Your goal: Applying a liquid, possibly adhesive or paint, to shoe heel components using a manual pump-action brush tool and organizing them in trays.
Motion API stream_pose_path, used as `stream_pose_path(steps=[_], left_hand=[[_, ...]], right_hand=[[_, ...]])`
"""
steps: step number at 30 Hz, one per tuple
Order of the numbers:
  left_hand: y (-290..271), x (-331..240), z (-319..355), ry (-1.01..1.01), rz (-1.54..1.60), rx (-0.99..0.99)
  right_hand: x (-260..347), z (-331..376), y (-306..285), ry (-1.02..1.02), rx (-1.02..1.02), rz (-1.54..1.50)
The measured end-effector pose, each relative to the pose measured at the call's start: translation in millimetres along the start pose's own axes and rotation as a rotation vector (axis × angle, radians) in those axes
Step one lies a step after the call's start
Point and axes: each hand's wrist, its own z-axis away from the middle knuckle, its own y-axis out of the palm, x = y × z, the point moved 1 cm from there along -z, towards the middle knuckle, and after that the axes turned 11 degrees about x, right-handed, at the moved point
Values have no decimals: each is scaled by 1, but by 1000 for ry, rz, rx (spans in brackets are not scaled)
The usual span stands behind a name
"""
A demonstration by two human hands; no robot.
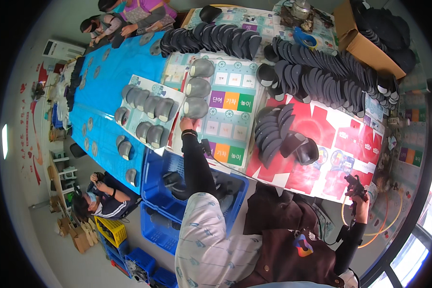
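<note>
the left hand is extended forward over the table, its fingers closed on the near edge of a grey insole. this insole is the nearest of three laid in a column, with the middle one and the far one beyond it, all resting on a printed sheet with coloured squares. the pieces are set apart from each other, which is judged to keep coated faces from touching.

the right hand is held low at the table's near right edge, wrapped around a black spray gun; an orange hose loops below it. the tool is judged to be kept clear of the work while the other hand places a piece.

just right of the column, a stack of dark insoles lies fanned on red card, within easy reach. long overlapped rows of dark insoles run across the far side. more grey pieces lie spaced on a sheet to the left, beside a blue cover. a blue crate stands below the table edge.
</note>
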Motion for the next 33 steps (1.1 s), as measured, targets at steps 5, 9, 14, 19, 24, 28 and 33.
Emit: stream_pose_path(steps=[5, 9, 14, 19, 24, 28, 33], left_hand=[[0, 6, -36, 126, -22, -10], [-77, -69, -34, -72, 95, -182], [128, 57, 121, 532, -1001, 96], [282, 175, 323, 274, -1201, 836], [351, 276, 347, 980, -1806, 1158], [387, 319, 281, 1089, -2361, 1395], [374, 308, 270, 958, -2130, 1429]], right_hand=[[36, -1, 38, -180, 56, 83], [14, -18, 28, -109, 174, -167], [7, 14, 23, 9, -81, -56], [-1, 26, 14, -6, -78, -69], [-8, 60, -16, -53, -115, -101], [-16, 68, -39, -89, -110, -126], [-41, 69, -84, -115, -91, -166]])
